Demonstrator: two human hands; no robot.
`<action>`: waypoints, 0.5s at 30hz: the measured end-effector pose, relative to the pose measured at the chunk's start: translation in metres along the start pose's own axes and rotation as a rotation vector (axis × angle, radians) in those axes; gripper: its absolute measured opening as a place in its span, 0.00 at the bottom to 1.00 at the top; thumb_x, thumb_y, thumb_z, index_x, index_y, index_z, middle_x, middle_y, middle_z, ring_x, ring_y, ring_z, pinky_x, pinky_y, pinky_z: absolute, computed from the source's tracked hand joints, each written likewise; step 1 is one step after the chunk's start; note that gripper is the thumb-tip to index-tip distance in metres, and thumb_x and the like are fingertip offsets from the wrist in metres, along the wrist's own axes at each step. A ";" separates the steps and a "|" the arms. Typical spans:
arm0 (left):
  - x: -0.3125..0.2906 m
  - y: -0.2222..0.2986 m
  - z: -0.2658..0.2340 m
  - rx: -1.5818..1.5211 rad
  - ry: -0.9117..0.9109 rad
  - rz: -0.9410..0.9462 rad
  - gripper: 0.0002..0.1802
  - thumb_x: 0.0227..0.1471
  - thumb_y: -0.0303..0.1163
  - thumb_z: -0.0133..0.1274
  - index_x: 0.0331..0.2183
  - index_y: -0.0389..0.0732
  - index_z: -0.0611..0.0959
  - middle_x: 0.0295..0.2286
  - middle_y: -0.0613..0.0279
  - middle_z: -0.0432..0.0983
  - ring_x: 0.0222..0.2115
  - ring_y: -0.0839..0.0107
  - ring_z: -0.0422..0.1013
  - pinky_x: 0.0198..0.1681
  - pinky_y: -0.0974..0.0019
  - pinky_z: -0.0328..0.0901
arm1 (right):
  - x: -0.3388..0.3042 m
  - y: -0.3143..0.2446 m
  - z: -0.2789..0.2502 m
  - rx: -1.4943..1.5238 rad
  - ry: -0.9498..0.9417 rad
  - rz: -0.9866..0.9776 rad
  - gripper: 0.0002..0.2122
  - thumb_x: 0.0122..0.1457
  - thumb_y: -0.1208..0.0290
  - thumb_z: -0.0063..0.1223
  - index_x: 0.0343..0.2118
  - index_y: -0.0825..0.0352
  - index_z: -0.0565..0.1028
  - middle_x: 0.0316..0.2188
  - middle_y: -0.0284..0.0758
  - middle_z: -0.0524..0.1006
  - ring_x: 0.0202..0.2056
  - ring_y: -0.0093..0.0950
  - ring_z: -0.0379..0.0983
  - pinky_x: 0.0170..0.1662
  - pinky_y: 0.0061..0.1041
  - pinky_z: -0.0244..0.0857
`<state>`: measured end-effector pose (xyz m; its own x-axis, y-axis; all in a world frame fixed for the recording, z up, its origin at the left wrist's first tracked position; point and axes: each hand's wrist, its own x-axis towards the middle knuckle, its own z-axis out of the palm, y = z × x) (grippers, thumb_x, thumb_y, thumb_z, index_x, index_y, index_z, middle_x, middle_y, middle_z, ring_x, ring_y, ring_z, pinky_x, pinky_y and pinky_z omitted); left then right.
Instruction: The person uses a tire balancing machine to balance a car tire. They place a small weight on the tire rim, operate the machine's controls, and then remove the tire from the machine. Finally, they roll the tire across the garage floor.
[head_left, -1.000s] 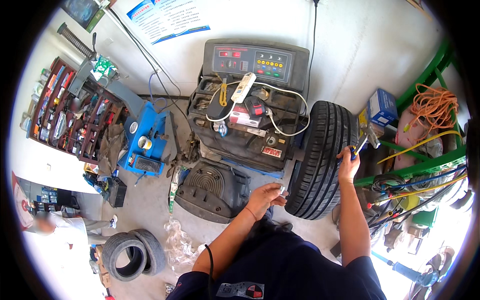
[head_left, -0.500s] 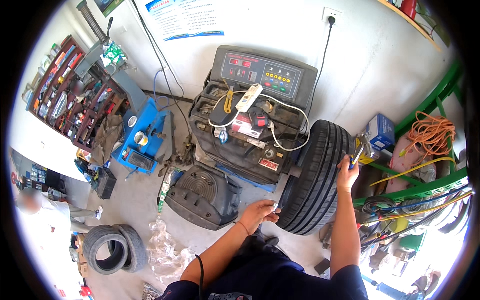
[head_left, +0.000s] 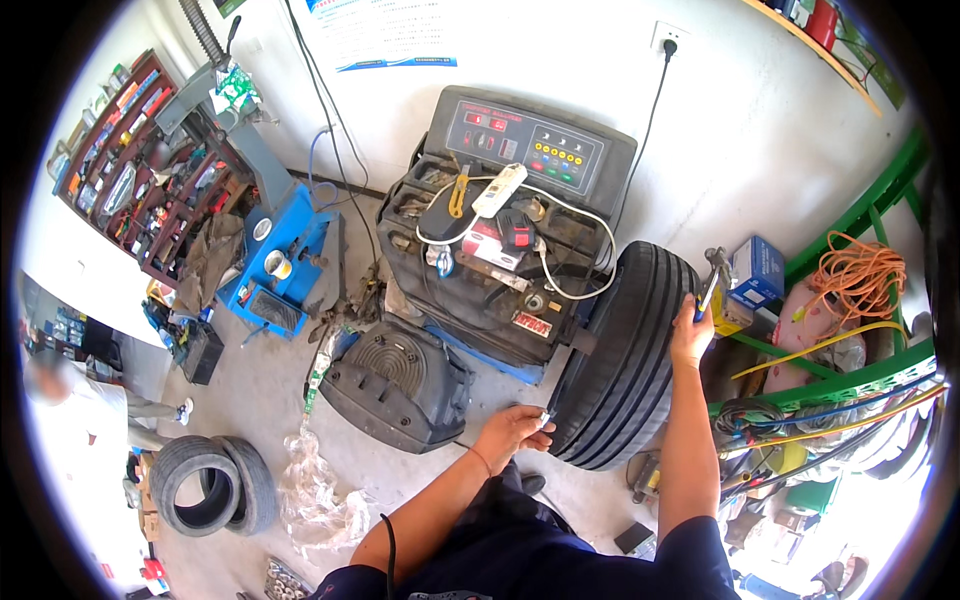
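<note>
A black tyre on a wheel point(head_left: 625, 370) is mounted upright at the right side of the wheel balancer point(head_left: 480, 260). My right hand point(head_left: 690, 335), at the tyre's right side, is closed around blue-handled pliers point(head_left: 716, 275), their metal head pointing up and away from me. Near the tyre's lower left edge, my left hand point(head_left: 512, 436) pinches a small pale piece point(head_left: 544, 419) between thumb and fingers. That piece is too small to name. The wheel's inner faces are mostly hidden from this angle.
Atop the balancer lie a white power strip point(head_left: 498, 190), a red-and-black battery point(head_left: 516, 232) and a yellow cutter point(head_left: 459, 196). A black wheel guard point(head_left: 395, 385) sits left of my left hand. Green racking point(head_left: 830, 380) with hoses stands right. Two loose tyres point(head_left: 195, 485) lie left.
My right hand has risen slightly, and the pliers' head now stands clear above the tyre's right side. My left hand keeps its pinch near the tyre edge. The view has shifted a little.
</note>
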<state>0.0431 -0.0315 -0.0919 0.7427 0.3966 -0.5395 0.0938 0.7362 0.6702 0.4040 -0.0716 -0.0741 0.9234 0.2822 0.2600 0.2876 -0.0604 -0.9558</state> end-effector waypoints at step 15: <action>-0.003 -0.030 0.005 -0.056 -0.035 -0.054 0.17 0.58 0.27 0.49 0.47 0.29 0.74 0.39 0.49 0.77 0.33 0.63 0.76 0.40 0.62 0.74 | -0.036 -0.009 -0.031 0.093 -0.197 0.186 0.15 0.62 0.60 0.51 0.23 0.65 0.67 0.13 0.28 0.65 0.15 0.19 0.61 0.21 0.22 0.56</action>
<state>0.0415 -0.0573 -0.1082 0.7605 0.3365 -0.5553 0.0981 0.7859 0.6105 0.3754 -0.1105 -0.0704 0.8884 0.4556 0.0560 0.0848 -0.0431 -0.9955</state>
